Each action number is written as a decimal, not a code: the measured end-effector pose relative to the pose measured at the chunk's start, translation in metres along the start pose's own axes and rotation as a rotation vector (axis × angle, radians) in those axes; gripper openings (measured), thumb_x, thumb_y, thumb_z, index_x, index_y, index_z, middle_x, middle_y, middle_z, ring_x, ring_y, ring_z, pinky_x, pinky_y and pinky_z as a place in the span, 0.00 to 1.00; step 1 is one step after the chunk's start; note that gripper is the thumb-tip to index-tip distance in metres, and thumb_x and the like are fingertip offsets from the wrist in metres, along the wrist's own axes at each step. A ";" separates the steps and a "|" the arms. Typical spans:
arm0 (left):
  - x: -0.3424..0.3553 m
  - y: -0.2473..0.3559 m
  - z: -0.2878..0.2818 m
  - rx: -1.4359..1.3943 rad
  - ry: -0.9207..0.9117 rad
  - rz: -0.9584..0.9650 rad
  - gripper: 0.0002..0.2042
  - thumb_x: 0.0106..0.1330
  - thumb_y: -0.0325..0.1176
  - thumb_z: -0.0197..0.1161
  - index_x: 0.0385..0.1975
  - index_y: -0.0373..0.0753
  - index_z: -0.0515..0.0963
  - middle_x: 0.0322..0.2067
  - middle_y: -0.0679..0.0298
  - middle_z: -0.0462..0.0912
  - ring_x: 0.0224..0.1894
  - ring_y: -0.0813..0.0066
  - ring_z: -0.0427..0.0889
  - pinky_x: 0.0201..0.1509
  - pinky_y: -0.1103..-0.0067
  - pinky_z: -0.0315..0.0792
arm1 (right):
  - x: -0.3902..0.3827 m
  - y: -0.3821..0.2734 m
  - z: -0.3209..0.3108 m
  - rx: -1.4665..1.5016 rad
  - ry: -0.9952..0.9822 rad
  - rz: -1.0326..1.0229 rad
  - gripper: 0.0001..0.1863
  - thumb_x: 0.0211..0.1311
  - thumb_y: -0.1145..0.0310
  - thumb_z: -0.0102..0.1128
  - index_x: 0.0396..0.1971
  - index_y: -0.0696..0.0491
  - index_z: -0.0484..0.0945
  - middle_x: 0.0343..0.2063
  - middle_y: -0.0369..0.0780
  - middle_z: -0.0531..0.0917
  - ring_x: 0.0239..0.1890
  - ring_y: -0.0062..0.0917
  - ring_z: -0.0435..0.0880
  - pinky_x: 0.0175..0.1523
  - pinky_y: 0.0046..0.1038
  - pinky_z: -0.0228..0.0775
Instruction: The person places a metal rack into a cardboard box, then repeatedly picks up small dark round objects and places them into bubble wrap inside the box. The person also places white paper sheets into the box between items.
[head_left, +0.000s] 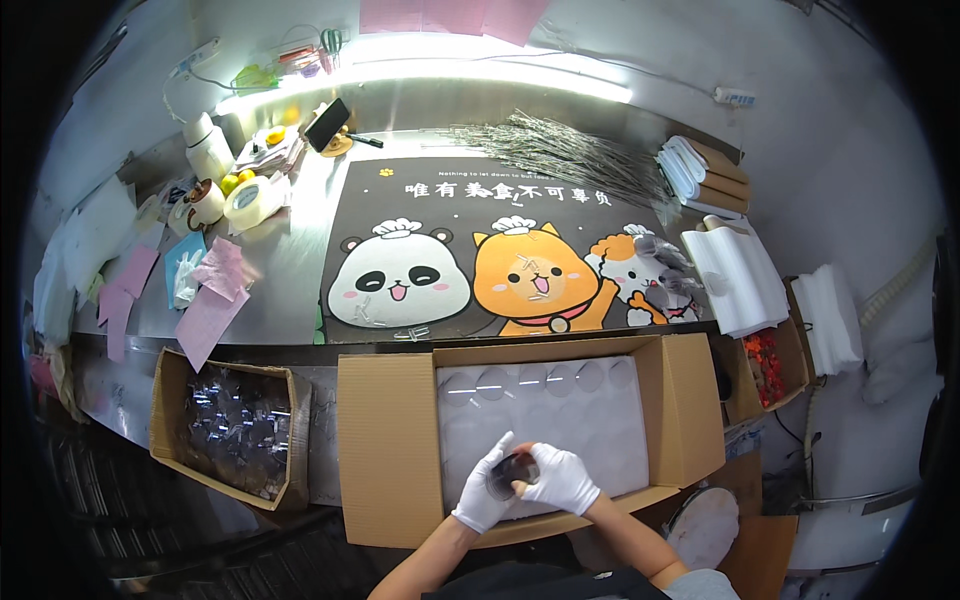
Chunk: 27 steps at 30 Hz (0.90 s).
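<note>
My left hand (pixel 482 494) and my right hand (pixel 562 480), both in white gloves, are together over the near part of an open cardboard box (pixel 390 450). Between them is a small dark, round, shiny object, like a disc or shallow cup (pixel 508 478). My left hand cradles it from the left, while the bare fingertips of my right hand press on its right side. Inside the box lies a white foam sheet (pixel 615 450). A row of clear round pieces (pixel 535 377) shows along its far edge; my hands hide part of the sheet.
Left of the box stands a smaller carton (pixel 297 440) of small transparent pieces. Beyond is a table with a cartoon-animal mat (pixel 400 350), thin dry-looking stems (pixel 560 150), tape rolls (pixel 250 203) and pink paper (pixel 200 325). White foam sheets (pixel 735 275) lie at right, above red pieces (pixel 763 368).
</note>
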<state>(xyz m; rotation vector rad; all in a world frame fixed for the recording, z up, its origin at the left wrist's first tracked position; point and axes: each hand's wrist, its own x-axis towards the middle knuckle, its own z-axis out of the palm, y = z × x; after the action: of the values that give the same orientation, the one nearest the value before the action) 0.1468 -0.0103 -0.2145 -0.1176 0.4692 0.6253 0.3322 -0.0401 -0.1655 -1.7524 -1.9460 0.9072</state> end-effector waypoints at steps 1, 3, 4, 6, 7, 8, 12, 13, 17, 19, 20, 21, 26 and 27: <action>0.000 0.000 -0.004 0.022 0.034 -0.102 0.21 0.72 0.38 0.60 0.64 0.47 0.72 0.55 0.62 0.80 0.55 0.63 0.80 0.59 0.61 0.78 | 0.004 0.005 -0.004 0.047 -0.001 0.152 0.30 0.47 0.54 0.74 0.50 0.52 0.79 0.40 0.43 0.88 0.42 0.34 0.89 0.49 0.34 0.82; -0.002 -0.006 -0.012 0.073 0.067 -0.127 0.20 0.72 0.39 0.61 0.61 0.45 0.73 0.55 0.61 0.79 0.55 0.60 0.81 0.57 0.58 0.80 | 0.019 0.016 -0.013 0.036 0.216 0.355 0.30 0.50 0.53 0.71 0.51 0.54 0.79 0.42 0.45 0.87 0.43 0.36 0.89 0.50 0.34 0.82; -0.003 -0.008 -0.016 0.085 0.136 -0.187 0.19 0.72 0.39 0.61 0.61 0.44 0.73 0.55 0.61 0.79 0.56 0.59 0.81 0.57 0.59 0.80 | 0.029 0.017 -0.011 0.026 0.321 0.553 0.30 0.51 0.53 0.70 0.51 0.55 0.79 0.43 0.46 0.87 0.44 0.37 0.89 0.50 0.34 0.81; -0.006 -0.012 -0.023 0.192 0.131 -0.244 0.19 0.73 0.39 0.60 0.61 0.44 0.73 0.56 0.61 0.78 0.56 0.58 0.80 0.57 0.60 0.80 | 0.052 0.017 0.001 -0.064 0.244 0.346 0.32 0.52 0.53 0.69 0.53 0.56 0.78 0.44 0.48 0.87 0.45 0.39 0.88 0.53 0.36 0.80; -0.008 -0.014 -0.026 0.255 0.163 -0.270 0.18 0.74 0.40 0.59 0.61 0.43 0.73 0.56 0.61 0.78 0.56 0.57 0.80 0.57 0.61 0.80 | 0.065 0.013 0.017 -0.117 0.162 0.212 0.33 0.52 0.51 0.69 0.56 0.56 0.77 0.44 0.49 0.87 0.47 0.42 0.87 0.55 0.38 0.78; -0.010 -0.015 -0.028 0.265 0.176 -0.273 0.18 0.74 0.40 0.59 0.61 0.43 0.73 0.57 0.61 0.78 0.56 0.58 0.80 0.57 0.62 0.80 | 0.075 0.009 0.030 -0.126 0.111 0.066 0.32 0.53 0.51 0.70 0.55 0.54 0.78 0.44 0.49 0.86 0.47 0.44 0.86 0.54 0.40 0.78; -0.017 -0.016 -0.033 0.281 0.181 -0.243 0.17 0.75 0.39 0.57 0.61 0.44 0.73 0.54 0.60 0.80 0.54 0.60 0.82 0.55 0.64 0.80 | 0.080 0.037 0.049 -0.327 0.069 0.180 0.28 0.52 0.51 0.70 0.51 0.51 0.79 0.40 0.50 0.86 0.44 0.45 0.86 0.52 0.42 0.78; -0.018 -0.015 -0.034 0.261 0.171 -0.219 0.17 0.75 0.39 0.57 0.61 0.44 0.73 0.53 0.60 0.81 0.53 0.60 0.82 0.56 0.64 0.80 | 0.071 0.056 0.039 -0.354 0.087 0.206 0.29 0.51 0.54 0.72 0.52 0.51 0.80 0.40 0.49 0.87 0.45 0.44 0.86 0.52 0.42 0.78; -0.016 -0.010 -0.029 0.187 0.222 -0.130 0.18 0.75 0.42 0.59 0.61 0.47 0.73 0.49 0.62 0.82 0.51 0.60 0.83 0.57 0.63 0.79 | 0.016 0.134 -0.018 -0.348 0.173 0.172 0.33 0.50 0.59 0.74 0.58 0.49 0.78 0.60 0.47 0.79 0.61 0.36 0.79 0.63 0.35 0.74; -0.010 -0.010 -0.022 0.162 0.204 -0.122 0.19 0.75 0.42 0.58 0.63 0.49 0.72 0.50 0.63 0.81 0.52 0.58 0.82 0.58 0.62 0.79 | -0.004 0.149 -0.042 -0.396 0.227 0.295 0.33 0.50 0.58 0.74 0.59 0.49 0.78 0.59 0.48 0.79 0.60 0.38 0.80 0.63 0.36 0.73; -0.007 -0.011 -0.018 0.177 0.192 -0.113 0.20 0.76 0.42 0.58 0.65 0.49 0.71 0.50 0.63 0.81 0.53 0.59 0.82 0.58 0.62 0.79 | -0.008 0.145 -0.051 -0.416 0.243 0.373 0.33 0.50 0.57 0.73 0.59 0.49 0.78 0.58 0.48 0.80 0.59 0.40 0.80 0.63 0.37 0.73; -0.004 -0.011 -0.014 0.194 0.182 -0.104 0.20 0.76 0.41 0.58 0.66 0.49 0.70 0.50 0.63 0.80 0.53 0.59 0.82 0.58 0.63 0.79 | -0.010 0.135 -0.056 -0.543 0.249 0.312 0.33 0.50 0.56 0.73 0.59 0.49 0.78 0.57 0.48 0.81 0.58 0.40 0.81 0.63 0.37 0.73; 0.019 -0.023 0.004 0.354 0.121 0.016 0.23 0.79 0.38 0.53 0.72 0.49 0.65 0.52 0.68 0.79 0.53 0.66 0.82 0.57 0.72 0.79 | -0.015 0.051 -0.018 0.071 -0.021 0.053 0.34 0.55 0.48 0.72 0.57 0.52 0.78 0.48 0.45 0.85 0.53 0.39 0.83 0.59 0.37 0.75; 0.024 -0.023 0.005 0.435 0.118 0.077 0.23 0.79 0.38 0.52 0.72 0.48 0.64 0.53 0.68 0.79 0.52 0.68 0.82 0.57 0.74 0.78 | -0.017 0.029 -0.001 0.215 -0.096 0.147 0.33 0.55 0.50 0.73 0.57 0.52 0.78 0.47 0.45 0.85 0.48 0.37 0.86 0.55 0.35 0.78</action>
<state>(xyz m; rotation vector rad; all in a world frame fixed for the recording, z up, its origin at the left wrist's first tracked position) 0.1789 -0.0146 -0.2214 0.2786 0.7163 0.5807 0.3573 -0.0556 -0.1820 -1.7710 -1.7186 1.2232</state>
